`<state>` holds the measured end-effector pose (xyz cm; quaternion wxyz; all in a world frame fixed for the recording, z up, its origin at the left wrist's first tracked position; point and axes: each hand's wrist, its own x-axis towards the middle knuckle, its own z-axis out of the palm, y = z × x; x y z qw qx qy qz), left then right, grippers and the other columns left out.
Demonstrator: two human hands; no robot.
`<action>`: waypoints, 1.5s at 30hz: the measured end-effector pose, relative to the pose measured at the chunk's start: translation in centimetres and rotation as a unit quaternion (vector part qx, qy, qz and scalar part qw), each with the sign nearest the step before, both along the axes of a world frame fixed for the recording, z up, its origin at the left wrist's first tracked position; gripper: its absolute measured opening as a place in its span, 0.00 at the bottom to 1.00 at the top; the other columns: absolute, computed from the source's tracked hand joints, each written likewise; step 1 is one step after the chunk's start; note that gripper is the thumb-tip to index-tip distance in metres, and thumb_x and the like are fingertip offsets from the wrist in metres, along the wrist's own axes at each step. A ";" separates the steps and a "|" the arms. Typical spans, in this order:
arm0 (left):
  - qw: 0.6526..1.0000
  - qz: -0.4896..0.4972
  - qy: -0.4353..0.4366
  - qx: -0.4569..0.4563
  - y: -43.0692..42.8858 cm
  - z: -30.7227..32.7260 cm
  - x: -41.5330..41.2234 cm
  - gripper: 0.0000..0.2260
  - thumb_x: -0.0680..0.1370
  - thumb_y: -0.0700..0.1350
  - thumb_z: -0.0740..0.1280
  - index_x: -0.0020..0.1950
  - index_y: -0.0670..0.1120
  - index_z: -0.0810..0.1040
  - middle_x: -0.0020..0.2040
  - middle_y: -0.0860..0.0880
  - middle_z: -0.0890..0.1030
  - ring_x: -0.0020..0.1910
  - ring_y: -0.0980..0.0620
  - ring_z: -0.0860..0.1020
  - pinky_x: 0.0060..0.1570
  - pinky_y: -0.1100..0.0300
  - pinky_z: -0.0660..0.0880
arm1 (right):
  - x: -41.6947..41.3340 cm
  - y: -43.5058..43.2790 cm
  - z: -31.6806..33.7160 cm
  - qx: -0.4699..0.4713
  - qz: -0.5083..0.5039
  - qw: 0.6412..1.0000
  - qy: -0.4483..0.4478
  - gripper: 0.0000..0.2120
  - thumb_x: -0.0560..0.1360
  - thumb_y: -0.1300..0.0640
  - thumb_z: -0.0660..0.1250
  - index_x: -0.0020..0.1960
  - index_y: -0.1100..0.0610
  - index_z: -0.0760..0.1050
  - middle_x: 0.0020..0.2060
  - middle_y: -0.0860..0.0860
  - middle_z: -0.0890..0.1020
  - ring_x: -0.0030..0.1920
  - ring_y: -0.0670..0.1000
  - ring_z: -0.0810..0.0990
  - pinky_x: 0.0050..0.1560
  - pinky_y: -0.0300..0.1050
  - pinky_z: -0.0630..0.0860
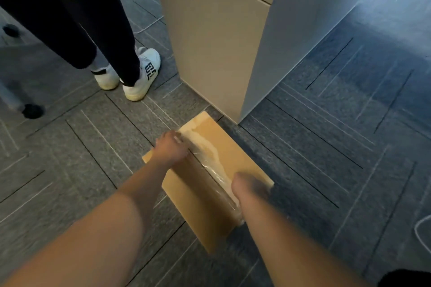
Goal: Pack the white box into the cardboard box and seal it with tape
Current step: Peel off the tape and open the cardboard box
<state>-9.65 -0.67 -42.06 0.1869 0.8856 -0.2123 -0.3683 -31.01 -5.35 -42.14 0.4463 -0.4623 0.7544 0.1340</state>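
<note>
— On the grey carpet (326,147), at the foot of a pillar (221,53): what is going on?

— A person is bending over the cardboard box (235,144), which is lying shut on the floor. Clear tape (210,156) is running along its top seam from the far edge to the near one. The white box is not showing; presumably it is sitting inside.

— Which step is being worked, then?

— Sealing, by the look of it, and late in it. The left hand (171,147) is pressing on the tape's far end, fingers lying on it and not closing round anything. The right hand (249,184) is sitting on the top just beside the tape's near half. It is smeared by motion, so I am not able to tell whether its fingers are flat, curled or holding something.

— What is the next move asking for?

— Probably rubbing the strip flat, since it is looking wrinkled and cloudy in places, and pressing its ends firmly over the box edges. No roll is showing.

— Anyone else in frame?

— A bystander in white sneakers (140,77) is standing to the left, well apart from the box.
</note>
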 end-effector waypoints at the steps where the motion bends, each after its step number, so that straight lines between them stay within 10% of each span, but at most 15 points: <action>1: 1.000 0.006 0.005 0.012 -0.1 -0.3 0.1 0.42 0.57 0.63 0.66 0.68 0.47 0.70 0.63 0.43 0.77 0.63 0.40 0.74 0.64 0.41 0.71 | 0.2 -0.1 -0.3 0.005 -0.043 0.999 -0.007 0.33 0.76 0.46 0.52 0.73 0.67 0.64 0.70 0.65 0.68 0.65 0.64 0.71 0.60 0.54 0.72; 5: 0.999 0.002 0.004 0.041 0.0 1.0 -0.4 0.41 0.57 0.62 0.67 0.66 0.45 0.71 0.62 0.42 0.76 0.61 0.39 0.75 0.62 0.42 0.73 | -0.1 -0.1 0.8 -0.040 -0.190 0.981 -0.032 0.38 0.75 0.50 0.65 0.76 0.67 0.52 0.70 0.65 0.66 0.65 0.64 0.73 0.61 0.57 0.75; 11: 0.999 0.046 0.000 0.009 1.5 11.0 -1.2 0.11 0.73 0.49 0.69 0.50 0.44 0.77 0.54 0.42 0.79 0.57 0.39 0.76 0.60 0.45 0.75 | -1.4 -0.8 8.4 -0.086 -0.145 0.984 -0.064 0.35 0.75 0.51 0.62 0.78 0.55 0.53 0.67 0.58 0.73 0.58 0.64 0.77 0.58 0.60 0.77; 18: 0.998 0.054 -0.035 0.007 3.4 34.6 -1.6 0.25 0.78 0.54 0.61 0.69 0.40 0.71 0.68 0.38 0.72 0.67 0.37 0.69 0.65 0.44 0.70 | -2.8 -1.0 32.3 -0.097 -0.063 0.991 -0.073 0.36 0.75 0.50 0.59 0.79 0.54 0.50 0.68 0.56 0.73 0.62 0.62 0.76 0.58 0.53 0.75; 29: 0.992 0.110 -0.036 -0.041 9.8 68.6 -4.5 0.17 0.80 0.54 0.58 0.60 0.43 0.73 0.54 0.43 0.77 0.51 0.42 0.74 0.47 0.50 0.72 | -6.8 1.4 67.5 -0.142 0.010 0.978 -0.152 0.23 0.74 0.48 0.57 0.67 0.51 0.67 0.51 0.48 0.79 0.49 0.54 0.79 0.53 0.55 0.79; 34: 0.992 0.075 0.031 -0.097 10.1 74.4 -8.0 0.26 0.76 0.53 0.60 0.72 0.42 0.66 0.62 0.41 0.76 0.56 0.38 0.75 0.50 0.48 0.73 | -10.6 3.2 76.8 -0.208 -0.029 0.966 -0.150 0.19 0.77 0.50 0.60 0.67 0.51 0.66 0.50 0.49 0.77 0.50 0.54 0.78 0.54 0.56 0.78; 45: 0.973 -0.105 0.048 -0.202 7.1 80.4 -20.1 0.12 0.80 0.48 0.65 0.59 0.43 0.78 0.52 0.45 0.79 0.50 0.45 0.76 0.49 0.52 0.72 | -27.6 7.6 83.9 -0.259 -0.184 0.940 -0.123 0.13 0.76 0.51 0.64 0.54 0.59 0.74 0.44 0.53 0.79 0.46 0.53 0.79 0.53 0.53 0.77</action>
